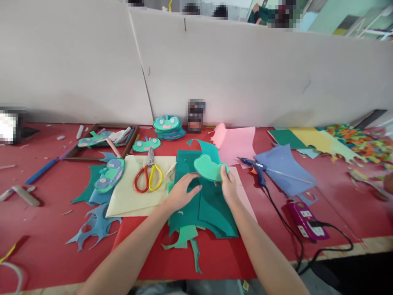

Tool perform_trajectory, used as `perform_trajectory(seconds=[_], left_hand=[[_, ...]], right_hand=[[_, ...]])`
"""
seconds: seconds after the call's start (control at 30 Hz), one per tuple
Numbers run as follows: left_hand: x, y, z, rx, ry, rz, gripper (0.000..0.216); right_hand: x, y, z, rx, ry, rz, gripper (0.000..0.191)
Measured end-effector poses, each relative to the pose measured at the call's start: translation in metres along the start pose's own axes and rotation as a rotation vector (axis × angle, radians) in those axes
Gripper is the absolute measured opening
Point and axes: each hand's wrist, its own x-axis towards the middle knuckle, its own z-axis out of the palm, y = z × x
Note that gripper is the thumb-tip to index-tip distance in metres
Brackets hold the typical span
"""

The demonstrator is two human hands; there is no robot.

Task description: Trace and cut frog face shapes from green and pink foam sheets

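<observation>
My right hand pinches the right edge of a light green felt cut-out, rounded like a frog's head, and holds it over dark green felt sheets. With thumb and fingers apart, my left hand is at the left side of those sheets, just below the cut-out, holding nothing. Scissors with one red and one yellow handle lie on a cream felt sheet to the left. Light green scraps stick out beneath the dark sheets.
A stack of frog faces stands at the back, near a brown wooden frame. To the right lie pink felt, a blue glue gun on blue felt, and a purple power strip with a black cable. A white partition rises behind.
</observation>
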Motion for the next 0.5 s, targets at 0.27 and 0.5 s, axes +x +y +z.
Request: perform_trajectory(seconds=[0.27,0.5], left_hand=[[-0.003,-0.001,0.002,0.174,-0.131,0.109,0.051],[-0.003,-0.008,0.010,0.141,0.043,0.015,0.050]], right_hand=[[0.013,0.019,-0.007,0.037,0.189,-0.010,0.061],[0.006,0.012,0.004,0.027,-0.046,-0.043,0.062]])
